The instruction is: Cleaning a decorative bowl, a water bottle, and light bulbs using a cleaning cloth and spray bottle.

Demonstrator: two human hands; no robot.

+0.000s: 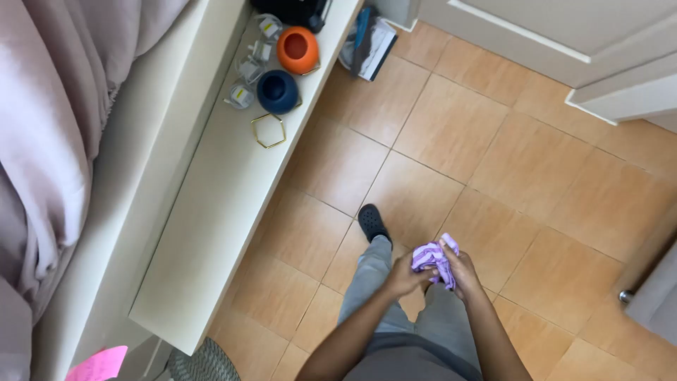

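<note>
A crumpled purple cloth [430, 257] is bunched between both of my hands, low in the middle of the view. My right hand [462, 271] wraps around its right side. From the left, my left hand [407, 277] grips the same cloth. I stand on an orange tiled floor [493, 155] in grey trousers, with one black shoe [372, 221] stepping forward.
A long white shelf [211, 233] runs along my left, carrying an orange vase [297, 49], a dark blue vase [277, 91], a gold hexagon frame [269, 130] and several small glass jars [248, 69]. Pale curtains [49, 141] hang at far left. White doors [564, 42] are top right.
</note>
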